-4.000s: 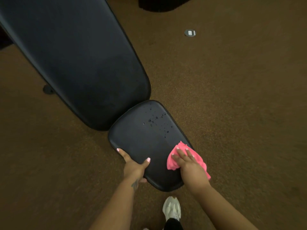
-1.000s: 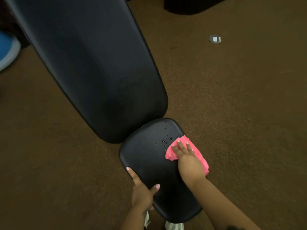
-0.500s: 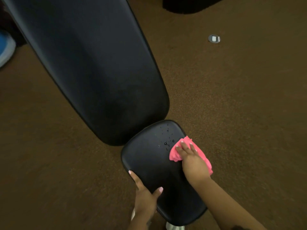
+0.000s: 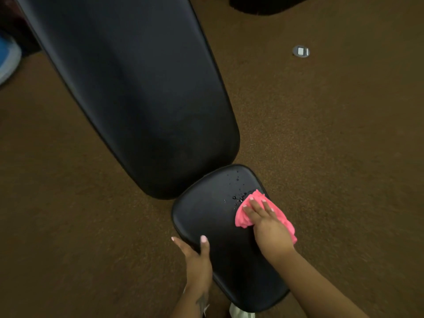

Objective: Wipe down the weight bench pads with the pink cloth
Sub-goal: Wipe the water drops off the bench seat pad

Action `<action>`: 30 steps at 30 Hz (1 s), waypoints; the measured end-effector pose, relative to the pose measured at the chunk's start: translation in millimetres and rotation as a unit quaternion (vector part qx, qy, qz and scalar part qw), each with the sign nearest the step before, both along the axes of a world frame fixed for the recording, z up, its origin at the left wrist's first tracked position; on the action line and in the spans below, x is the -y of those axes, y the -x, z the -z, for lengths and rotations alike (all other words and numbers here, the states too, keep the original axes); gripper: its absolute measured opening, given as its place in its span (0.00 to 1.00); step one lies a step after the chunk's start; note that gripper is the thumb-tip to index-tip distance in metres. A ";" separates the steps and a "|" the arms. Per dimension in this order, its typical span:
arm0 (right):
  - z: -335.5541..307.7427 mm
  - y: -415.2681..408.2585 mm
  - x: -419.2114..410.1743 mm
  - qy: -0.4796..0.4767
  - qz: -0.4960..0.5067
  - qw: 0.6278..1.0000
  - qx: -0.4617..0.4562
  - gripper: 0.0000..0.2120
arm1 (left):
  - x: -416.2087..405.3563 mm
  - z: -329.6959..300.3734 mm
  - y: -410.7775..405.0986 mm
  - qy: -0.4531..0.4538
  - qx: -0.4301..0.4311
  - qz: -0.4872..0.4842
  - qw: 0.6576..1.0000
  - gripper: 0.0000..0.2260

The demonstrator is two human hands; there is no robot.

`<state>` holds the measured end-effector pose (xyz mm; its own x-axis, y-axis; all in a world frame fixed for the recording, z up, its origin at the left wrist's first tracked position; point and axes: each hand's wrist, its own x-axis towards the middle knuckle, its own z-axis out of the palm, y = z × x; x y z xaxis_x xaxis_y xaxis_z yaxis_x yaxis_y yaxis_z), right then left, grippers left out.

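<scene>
The small black seat pad (image 4: 206, 216) lies low in the head view, with water droplets (image 4: 237, 198) near its far right corner. My right hand (image 4: 266, 223) presses the pink cloth (image 4: 243, 218) flat on the pad's right side, fingers straight, just below the droplets. At the pad's left edge my left hand (image 4: 197, 260) holds on, thumb on top and fingers along the side. Beyond the seat, the long black back pad (image 4: 137, 88) runs to the upper left.
Brown carpet (image 4: 332, 157) surrounds the bench. A small round metal floor plate (image 4: 301, 51) sits at upper right. Something dark (image 4: 263, 5) is at the top edge and a blue and white thing (image 4: 6, 58) at the far left. A white shoe (image 4: 241, 314) shows under the seat.
Over four seconds my right hand has slid the pink cloth from the seat's near right edge up toward the droplets. My left hand has stayed on the pad's left edge.
</scene>
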<state>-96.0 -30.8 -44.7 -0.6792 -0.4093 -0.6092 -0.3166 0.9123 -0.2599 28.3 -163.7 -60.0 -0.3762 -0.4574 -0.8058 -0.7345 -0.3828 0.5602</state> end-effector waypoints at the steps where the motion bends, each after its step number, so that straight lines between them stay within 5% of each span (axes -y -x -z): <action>1: 0.6 2.2 5.0 0.004 0.013 1.000 -0.004 0.30 | 1.8 3.7 2.9 -0.018 0.015 -0.026 0.999 0.38; 10: 1.6 -28.7 13.0 0.021 -0.023 0.999 0.022 0.33 | 5.2 23.1 21.4 -0.025 0.068 -0.115 0.991 0.32; 20: 5.1 9.4 20.3 0.026 0.047 0.998 -0.031 0.29 | 6.1 19.0 30.2 -0.017 0.100 -0.115 0.988 0.30; 30: -4.8 -19.1 12.6 0.022 -0.025 0.999 0.017 0.30 | 4.1 13.8 30.7 -0.013 0.102 -0.117 0.988 0.31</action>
<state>-76.9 -43.4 -39.9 -0.6366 -0.4700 -0.6114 -0.3526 0.8825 -0.3113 -2.4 -167.7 -73.8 -0.0914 -0.4912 -0.8662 -0.7214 -0.5669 0.3976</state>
